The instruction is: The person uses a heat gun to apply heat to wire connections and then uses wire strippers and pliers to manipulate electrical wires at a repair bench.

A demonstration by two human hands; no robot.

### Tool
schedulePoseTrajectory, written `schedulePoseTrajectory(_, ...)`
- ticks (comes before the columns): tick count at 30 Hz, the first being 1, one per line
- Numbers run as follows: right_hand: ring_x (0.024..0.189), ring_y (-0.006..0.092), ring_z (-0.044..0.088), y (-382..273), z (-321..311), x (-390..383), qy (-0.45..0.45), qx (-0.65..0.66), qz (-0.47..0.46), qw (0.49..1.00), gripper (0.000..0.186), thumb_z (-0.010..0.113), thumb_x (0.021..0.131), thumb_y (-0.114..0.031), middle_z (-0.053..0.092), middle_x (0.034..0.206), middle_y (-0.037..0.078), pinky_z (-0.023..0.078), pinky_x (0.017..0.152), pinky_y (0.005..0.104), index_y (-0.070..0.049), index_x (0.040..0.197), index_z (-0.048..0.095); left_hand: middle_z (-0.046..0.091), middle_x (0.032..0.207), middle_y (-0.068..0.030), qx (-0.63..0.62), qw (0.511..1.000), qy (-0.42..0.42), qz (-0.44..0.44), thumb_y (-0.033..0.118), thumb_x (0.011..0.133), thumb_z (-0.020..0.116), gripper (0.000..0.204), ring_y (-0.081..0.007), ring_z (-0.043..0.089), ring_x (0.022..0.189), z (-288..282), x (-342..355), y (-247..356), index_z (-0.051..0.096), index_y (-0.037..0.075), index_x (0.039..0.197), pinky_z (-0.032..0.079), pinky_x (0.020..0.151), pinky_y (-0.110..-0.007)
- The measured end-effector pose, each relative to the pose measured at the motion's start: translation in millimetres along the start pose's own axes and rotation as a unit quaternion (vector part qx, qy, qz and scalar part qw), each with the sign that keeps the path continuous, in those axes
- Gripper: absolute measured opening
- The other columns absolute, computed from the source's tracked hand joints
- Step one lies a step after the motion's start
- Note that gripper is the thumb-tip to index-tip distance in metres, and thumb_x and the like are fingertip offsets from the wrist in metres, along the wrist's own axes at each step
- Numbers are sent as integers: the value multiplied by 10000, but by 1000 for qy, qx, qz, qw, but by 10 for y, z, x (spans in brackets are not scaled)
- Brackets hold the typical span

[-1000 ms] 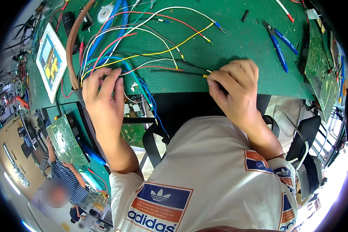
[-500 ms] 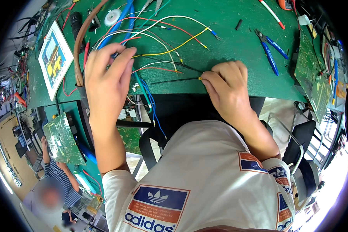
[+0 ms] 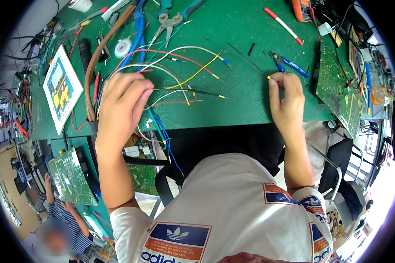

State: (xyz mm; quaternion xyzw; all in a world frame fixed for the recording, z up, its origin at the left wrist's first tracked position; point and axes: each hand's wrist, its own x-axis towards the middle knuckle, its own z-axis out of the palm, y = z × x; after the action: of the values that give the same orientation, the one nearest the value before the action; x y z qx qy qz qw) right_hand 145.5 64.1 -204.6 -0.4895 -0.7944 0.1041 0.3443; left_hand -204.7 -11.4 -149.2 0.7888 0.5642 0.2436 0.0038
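My left hand (image 3: pixel 125 98) is closed over a bundle of wires at the left of the green table. A black wire (image 3: pixel 197 91) with a yellow tip runs out rightward from its fingertips. Near it fan out a yellow wire (image 3: pixel 197 76), a red wire (image 3: pixel 193 61) and several white ones, some tipped with small terminals. Farther right, my right hand (image 3: pixel 289 98) pinches a thin black wire (image 3: pixel 245 58) by its yellow end. This wire slants away to the upper left, apart from the bundle. Palm-side fingers of the left hand are hidden.
Pliers (image 3: pixel 167 27) lie beyond the bundle, beside a white spool (image 3: pixel 123 47). Blue-handled cutters (image 3: pixel 294 66) rest just past my right hand. A red-and-white marker (image 3: pixel 284 27), a short black tube (image 3: pixel 251 49), an orange multimeter (image 3: pixel 302 10) and a circuit board (image 3: pixel 340 87) are at right.
My right hand has moved right, away from the bundle, carrying the thin black wire with it. The left hand stays at the bundle. The view has shifted, showing more of the table's far side.
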Motion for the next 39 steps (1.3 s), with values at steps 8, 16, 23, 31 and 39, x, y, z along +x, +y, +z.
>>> schedulePoseTrajectory(8, 839, 320, 580, -56, 67, 70, 14, -48, -31, 998, 170, 738, 818, -20, 612, 861, 109, 439, 758, 418, -51, 973, 675, 701, 941, -115, -98, 985, 40, -137, 52, 979, 657, 78, -229, 681, 854, -24, -53, 1, 629, 1, 1030, 526, 766, -332)
schedulePoseTrajectory(16, 846, 158, 661, -662, 372, 270, -72, 367, 46, 926, 160, 718, 937, -32, 693, 944, 103, 532, 766, 287, 13, 1090, 724, 752, 925, -107, -223, 951, 61, -207, 88, 1061, 554, 105, -123, 696, 881, 67, -85, 36, 575, -13, 1083, 518, 805, -271)
schedulePoseTrajectory(23, 945, 111, 662, -1304, 984, 579, -148, 656, 146, 726, 236, 691, 995, -98, 706, 1049, 94, 559, 808, 282, 85, 1143, 683, 759, 884, -110, -295, 924, 36, -242, 104, 1044, 575, 123, -116, 689, 805, 33, -112, 19, 598, -13, 1076, 532, 735, -280)
schedulePoseTrajectory(31, 808, 75, 646, -1430, 1163, 670, -151, 656, 107, 732, 187, 700, 995, -122, 710, 879, 48, 531, 686, 240, 57, 1047, 707, 730, 868, -76, -417, 876, -42, -237, 112, 1049, 573, 129, -78, 634, 805, -47, -65, -127, 597, -14, 1043, 483, 726, -245)
schedulePoseTrajectory(39, 768, 111, 661, -1402, 1204, 718, -127, 641, 140, 744, 192, 724, 980, -135, 719, 868, 65, 546, 722, 264, 42, 1057, 726, 695, 796, -94, -151, 964, 101, -194, 79, 916, 723, 132, -195, 630, 693, 22, 23, 237, 661, 3, 1005, 503, 690, -322)
